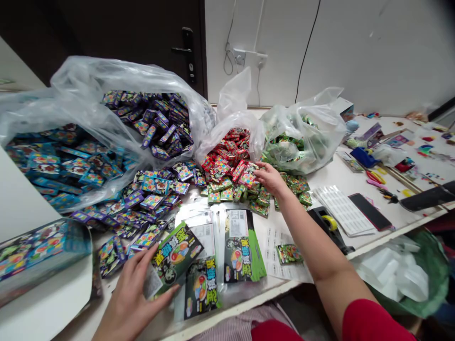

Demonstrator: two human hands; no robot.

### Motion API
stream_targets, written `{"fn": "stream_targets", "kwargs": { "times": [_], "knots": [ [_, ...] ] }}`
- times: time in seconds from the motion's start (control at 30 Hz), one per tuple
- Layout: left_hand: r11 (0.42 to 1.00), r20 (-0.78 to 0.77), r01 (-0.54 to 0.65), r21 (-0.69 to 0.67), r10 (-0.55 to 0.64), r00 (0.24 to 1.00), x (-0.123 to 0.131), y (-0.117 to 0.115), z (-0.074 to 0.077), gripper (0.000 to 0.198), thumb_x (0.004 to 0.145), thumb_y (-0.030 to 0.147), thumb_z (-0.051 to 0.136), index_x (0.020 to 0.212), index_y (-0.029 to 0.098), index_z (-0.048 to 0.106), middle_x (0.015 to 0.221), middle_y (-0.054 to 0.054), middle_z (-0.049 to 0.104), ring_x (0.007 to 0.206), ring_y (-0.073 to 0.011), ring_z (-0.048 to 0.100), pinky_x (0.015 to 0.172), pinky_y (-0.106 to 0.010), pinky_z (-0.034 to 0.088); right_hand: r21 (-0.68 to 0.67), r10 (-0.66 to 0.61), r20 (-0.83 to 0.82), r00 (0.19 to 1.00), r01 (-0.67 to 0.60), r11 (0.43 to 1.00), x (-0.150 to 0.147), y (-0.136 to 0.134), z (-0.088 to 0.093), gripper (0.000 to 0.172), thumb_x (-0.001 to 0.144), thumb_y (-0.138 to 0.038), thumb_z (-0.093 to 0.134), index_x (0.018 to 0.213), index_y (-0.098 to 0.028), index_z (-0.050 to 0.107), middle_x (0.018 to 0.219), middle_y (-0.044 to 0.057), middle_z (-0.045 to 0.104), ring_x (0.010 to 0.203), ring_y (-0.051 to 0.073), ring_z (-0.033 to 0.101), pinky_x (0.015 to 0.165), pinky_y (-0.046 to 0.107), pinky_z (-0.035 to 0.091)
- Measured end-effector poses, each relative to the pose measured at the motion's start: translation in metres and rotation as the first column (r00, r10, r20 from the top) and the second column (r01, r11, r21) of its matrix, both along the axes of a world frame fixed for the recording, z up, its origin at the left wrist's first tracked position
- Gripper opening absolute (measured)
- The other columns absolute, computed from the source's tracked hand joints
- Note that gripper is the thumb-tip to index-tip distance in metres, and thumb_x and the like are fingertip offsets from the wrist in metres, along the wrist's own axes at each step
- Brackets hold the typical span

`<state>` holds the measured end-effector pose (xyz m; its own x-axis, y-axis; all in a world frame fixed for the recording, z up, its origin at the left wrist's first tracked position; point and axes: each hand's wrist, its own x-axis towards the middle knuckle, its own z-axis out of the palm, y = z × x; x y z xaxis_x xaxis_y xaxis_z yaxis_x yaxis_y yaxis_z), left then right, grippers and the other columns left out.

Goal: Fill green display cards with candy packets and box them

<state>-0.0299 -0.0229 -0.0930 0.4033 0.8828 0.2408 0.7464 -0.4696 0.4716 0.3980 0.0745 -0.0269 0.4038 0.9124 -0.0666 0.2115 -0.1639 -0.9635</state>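
Left hand: the left hand (135,289) holds a black-and-green printed pouch (177,253), thumb along its lower edge, fingers at its left edge.
Held pouch: tilted, at two o'clock of the left hand and eight o'clock of the right.
Right hand: the right hand (270,180) has its fingertips against a red printed box (248,175) at nine o'clock; whether they grip it, I cannot tell.
Flat pouches: a lower pouch (201,286) lies at three o'clock of the left hand, partly under the held one; an upper pouch (243,251) lies just right of it.
Loose boxes: green boxes (226,194) heap at eight o'clock of the right hand; purple boxes (152,202) at twelve to one o'clock of the left.
Label sheet: the label sheet (272,239), at six o'clock of the right hand, bears a green packet (289,254) beside the forearm.
Clear bags: from the right hand, the red-box bag (213,132) stands at ten o'clock, the green-box bag (322,127) at one o'clock, the purple-box bag (81,76) at ten o'clock, farther off; from the left hand, the blue-box bag (19,111) at eleven o'clock.
Tools: a tape dispenser (340,241) at four o'clock of the right hand; scissors (377,177) at three o'clock, well apart.
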Motion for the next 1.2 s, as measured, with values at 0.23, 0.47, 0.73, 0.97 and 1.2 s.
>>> {"fn": "stream_targets", "kwargs": {
  "times": [0.23, 0.47, 0.73, 0.97, 1.2],
  "knots": [
    [0.999, -0.01, 0.037, -0.01, -0.037, 0.999, 0.008, -0.007, 0.005, 0.083, 0.075, 0.057, 0.063, 0.145, 0.031, 0.026, 0.125, -0.01, 0.044, 0.115, -0.0322, 0.05, 0.1, -0.052, 0.044, 0.114, 0.277, -0.35, 0.895, -0.253, 0.961, -0.04, -0.05, -0.005, 0.037, 0.063, -0.033, 0.078, 0.095, -0.022, 0.061, 0.081, -0.001, 0.064, 0.073, 0.014, 0.062, 0.066, 0.028, 0.053],
    [0.998, -0.004, 0.051, 0.035, -0.051, 0.999, 0.006, -0.015, 0.01, 0.082, 0.077, 0.057, 0.062, 0.145, 0.028, 0.028, 0.123, -0.01, 0.045, 0.114, -0.0316, 0.05, 0.097, -0.05, 0.047, 0.27, 0.413, 0.411, 0.812, -0.542, 0.796, -0.056, -0.087, -0.026, 0.012, 0.084, -0.02, 0.06, 0.096, -0.022, 0.062, 0.097, 0.007, 0.064, 0.094, 0.021, 0.06, 0.086, 0.04, 0.049],
    [0.993, -0.019, 0.112, 0.027, -0.111, 0.994, 0.008, -0.014, 0.005, 0.084, 0.075, 0.055, 0.066, 0.145, 0.026, 0.029, 0.124, -0.011, 0.045, 0.116, -0.0322, 0.05, 0.099, -0.05, 0.045, -0.06, 0.445, 0.74, 0.504, -0.609, 0.791, -0.059, -0.125, -0.041, 0.058, 0.081, -0.048, 0.068, 0.127, -0.016, 0.051, 0.132, 0.018, 0.052, 0.124, 0.032, 0.045, 0.103, 0.052, 0.038],
    [0.989, -0.042, 0.144, -0.022, -0.145, 0.988, 0.014, -0.019, 0.012, 0.085, 0.075, 0.046, 0.07, 0.146, 0.027, 0.026, 0.128, -0.011, 0.043, 0.119, -0.0313, 0.047, 0.102, -0.05, 0.042, -0.069, 0.39, 0.73, 0.561, -0.508, 0.859, -0.083, -0.119, -0.034, 0.066, 0.07, -0.034, 0.073, 0.128, -0.013, 0.051, 0.124, 0.018, 0.054, 0.115, 0.031, 0.051, 0.099, 0.048, 0.042],
    [0.971, -0.013, 0.223, -0.09, -0.225, 0.974, 0.015, -0.022, 0.022, 0.086, 0.076, 0.039, 0.072, 0.146, 0.026, 0.025, 0.13, -0.012, 0.04, 0.122, -0.0299, 0.044, 0.104, -0.048, 0.041, -0.201, 0.62, 0.77, 0.148, -0.867, 0.457, -0.09, -0.112, 0.03, 0.07, 0.073, -0.031, 0.073, 0.138, -0.022, 0.046, 0.135, 0.013, 0.05, 0.121, 0.03, 0.046, 0.101, 0.048, 0.04]
  ]
}}
